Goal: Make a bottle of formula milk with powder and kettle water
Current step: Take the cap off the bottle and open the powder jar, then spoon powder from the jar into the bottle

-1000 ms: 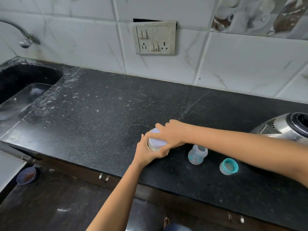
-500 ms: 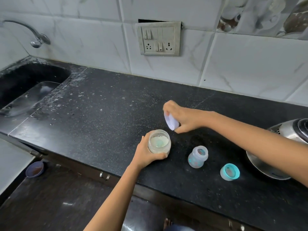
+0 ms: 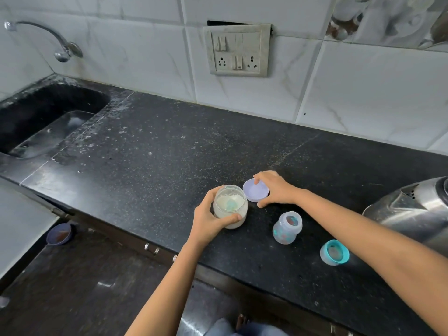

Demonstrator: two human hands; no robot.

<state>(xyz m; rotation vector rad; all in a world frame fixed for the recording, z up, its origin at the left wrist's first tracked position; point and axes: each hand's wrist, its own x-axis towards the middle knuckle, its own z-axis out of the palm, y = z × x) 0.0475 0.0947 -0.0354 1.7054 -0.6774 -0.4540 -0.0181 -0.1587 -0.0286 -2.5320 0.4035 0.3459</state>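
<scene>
A clear jar of pale formula powder [image 3: 230, 206] stands open on the black counter [image 3: 150, 166], with a bluish scoop lying in the powder. My left hand [image 3: 208, 220] grips the jar around its side. Just right of it, the jar's lilac lid [image 3: 255, 193] lies upside down on the counter, and my right hand [image 3: 275, 189] holds it by its rim. A small open baby bottle [image 3: 286, 227] with teal print stands to the right. Its teal-ringed cap [image 3: 334, 252] sits further right. The steel kettle [image 3: 412, 209] is at the right edge.
A black sink [image 3: 43, 112] with a wall tap [image 3: 61, 48] lies at the far left. A switch and socket plate [image 3: 238, 49] is on the tiled wall. Below the counter's front edge is dark floor with a small bowl [image 3: 59, 234].
My right hand has taken the lilac lid off the jar, lifted it, then brought it down upside down onto the counter beside the jar. My left hand has kept hold of the jar.
</scene>
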